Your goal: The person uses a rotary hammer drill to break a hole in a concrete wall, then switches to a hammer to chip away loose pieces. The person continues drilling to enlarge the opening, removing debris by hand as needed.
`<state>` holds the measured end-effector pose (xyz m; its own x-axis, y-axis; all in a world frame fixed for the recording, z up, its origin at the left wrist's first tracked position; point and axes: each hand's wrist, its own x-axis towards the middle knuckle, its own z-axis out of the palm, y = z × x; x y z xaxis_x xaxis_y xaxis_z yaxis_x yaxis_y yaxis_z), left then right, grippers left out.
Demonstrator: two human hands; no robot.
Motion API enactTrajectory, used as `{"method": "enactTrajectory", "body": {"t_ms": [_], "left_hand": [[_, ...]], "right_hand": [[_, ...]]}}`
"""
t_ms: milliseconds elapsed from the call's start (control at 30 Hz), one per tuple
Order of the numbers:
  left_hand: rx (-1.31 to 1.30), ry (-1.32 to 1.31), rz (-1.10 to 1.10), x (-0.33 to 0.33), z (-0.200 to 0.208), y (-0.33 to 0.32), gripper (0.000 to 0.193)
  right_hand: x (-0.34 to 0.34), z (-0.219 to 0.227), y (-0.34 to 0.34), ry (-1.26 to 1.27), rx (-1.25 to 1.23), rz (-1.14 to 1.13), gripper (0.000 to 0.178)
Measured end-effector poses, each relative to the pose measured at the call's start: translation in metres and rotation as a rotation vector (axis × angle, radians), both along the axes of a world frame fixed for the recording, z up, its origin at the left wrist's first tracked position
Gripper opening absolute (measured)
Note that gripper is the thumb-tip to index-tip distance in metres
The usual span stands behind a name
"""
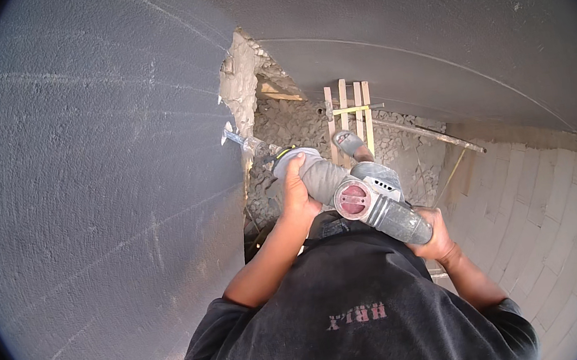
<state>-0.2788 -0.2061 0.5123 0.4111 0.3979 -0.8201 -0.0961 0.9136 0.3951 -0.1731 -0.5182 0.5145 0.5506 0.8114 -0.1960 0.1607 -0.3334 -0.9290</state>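
A dusty grey demolition hammer (324, 178) with a round reddish cap lies slantwise across my front, in both hands. My left hand (298, 199) is wrapped round its front part, just behind the nose. At the back end, my right hand (437, 235) grips the rear handle, its fingers partly hidden by the tool. The chisel bit (235, 138) points left and its tip meets the grey plastered wall (110, 172), where pale chipped spots show. Just beyond the bit runs a broken, jagged wall edge (239, 89).
Rubble (282, 125) covers the ground ahead. Narrow wooden slats (368, 125) stand there with a yellow-handled hammer (359, 109) across them. My sandalled foot (349, 143) is beside them. A long pole (433, 136) lies toward the right. A block surface (534, 216) is at right.
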Motion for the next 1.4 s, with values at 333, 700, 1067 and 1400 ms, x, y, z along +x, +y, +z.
{"method": "enactTrajectory", "body": {"t_ms": [333,700,1067,1400], "left_hand": [[0.219,-0.069,0.098,0.012,-0.104,-0.015,0.039],[-0.097,-0.033,0.129,0.005,-0.006,-0.015,0.038],[-0.013,0.012,0.156,0.025,-0.048,-0.008,0.039],[0.172,-0.039,0.220,0.026,-0.072,-0.019,0.027]], "right_hand": [[0.029,-0.098,-0.011,0.071,-0.169,-0.012,0.047],[0.023,0.042,0.011,0.136,-0.211,0.083,0.039],[0.043,-0.032,0.013,0.193,-0.276,-0.022,0.040],[0.055,-0.103,0.009,0.167,-0.209,0.063,0.041]]}}
